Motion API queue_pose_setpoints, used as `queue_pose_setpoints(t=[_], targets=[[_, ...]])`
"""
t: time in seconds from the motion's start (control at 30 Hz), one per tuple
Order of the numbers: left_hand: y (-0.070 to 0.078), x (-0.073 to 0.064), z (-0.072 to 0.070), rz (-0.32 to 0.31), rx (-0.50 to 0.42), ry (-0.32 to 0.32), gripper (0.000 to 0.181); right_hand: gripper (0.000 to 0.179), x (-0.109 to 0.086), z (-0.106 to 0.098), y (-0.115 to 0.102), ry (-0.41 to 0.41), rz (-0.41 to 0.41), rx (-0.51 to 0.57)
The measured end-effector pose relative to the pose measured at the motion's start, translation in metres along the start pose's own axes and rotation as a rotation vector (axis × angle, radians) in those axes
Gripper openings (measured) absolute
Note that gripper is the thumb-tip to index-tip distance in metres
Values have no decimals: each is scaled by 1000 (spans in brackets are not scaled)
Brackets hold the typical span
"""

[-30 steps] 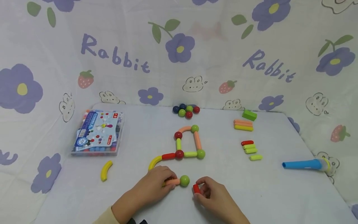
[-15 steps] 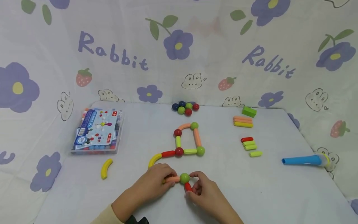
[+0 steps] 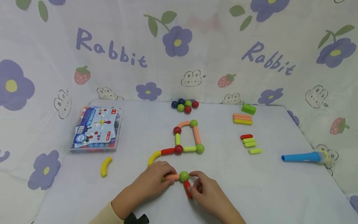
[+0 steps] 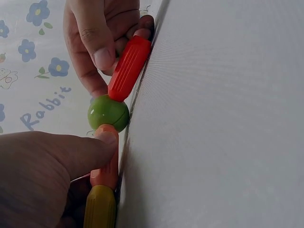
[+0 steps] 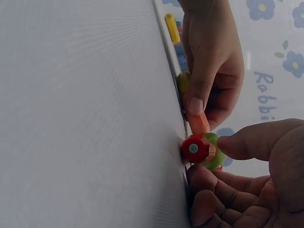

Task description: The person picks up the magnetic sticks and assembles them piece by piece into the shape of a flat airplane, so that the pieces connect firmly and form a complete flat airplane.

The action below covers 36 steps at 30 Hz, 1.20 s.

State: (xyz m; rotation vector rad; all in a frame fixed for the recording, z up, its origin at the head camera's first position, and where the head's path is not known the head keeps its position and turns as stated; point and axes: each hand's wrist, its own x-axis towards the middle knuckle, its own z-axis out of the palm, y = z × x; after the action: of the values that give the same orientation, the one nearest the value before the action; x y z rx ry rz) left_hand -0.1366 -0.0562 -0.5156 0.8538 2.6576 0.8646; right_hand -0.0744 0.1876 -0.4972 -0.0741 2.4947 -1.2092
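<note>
My left hand point(image 3: 156, 178) pinches an orange rod point(image 4: 108, 173) between thumb and fingers. A yellow piece point(image 4: 99, 209) joins its near end, mostly covered by that hand in the head view. At its other end sits a green ball point(image 3: 184, 176). A red rod point(image 3: 187, 189) meets this ball and slants toward the front. My right hand point(image 3: 206, 193) has its thumb and fingers around the red rod, the index fingertip at the ball. Behind them lies a joined shape of rods and balls, with a red ball point(image 3: 178, 149) at one corner and a yellow curved rod point(image 3: 153, 158) reaching my left hand.
A clear box of pieces point(image 3: 96, 127) stands at the left, near a loose yellow curved rod point(image 3: 105, 167). Several balls point(image 3: 187, 109) cluster at the back. Rods point(image 3: 242, 122), short rods point(image 3: 249, 145), a green block point(image 3: 248, 109) and a blue tapered tool point(image 3: 302, 157) lie at the right.
My right hand has brought the red rod leftward to the green ball, and the rod now points more toward the front. The left hand keeps its grip. The head view has tilted slightly downward.
</note>
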Motion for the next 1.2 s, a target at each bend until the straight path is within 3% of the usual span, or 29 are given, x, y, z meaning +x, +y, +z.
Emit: queue_pose_setpoints(t=[0.53,0.67,0.77,0.9,1.07,1.2], targets=[[0,1,-2,9,26,5,26,42,2,-4,-1,8,-14,10],[7,2,0,26,55,-32,47,39,5,-23,-3,28,2,-39],[14,5,3,89,74,-77,56,37,16,-51,-12,84,15,-117],[19,8,10,193,116,-134,47,40,48,-99,-23,143,10,-249],[19,11,14,236,150,-157,32,40,121,-148,-26,152,-17,-403],[21,11,13,254,166,-152,29,40,178,-169,-23,123,-47,-510]])
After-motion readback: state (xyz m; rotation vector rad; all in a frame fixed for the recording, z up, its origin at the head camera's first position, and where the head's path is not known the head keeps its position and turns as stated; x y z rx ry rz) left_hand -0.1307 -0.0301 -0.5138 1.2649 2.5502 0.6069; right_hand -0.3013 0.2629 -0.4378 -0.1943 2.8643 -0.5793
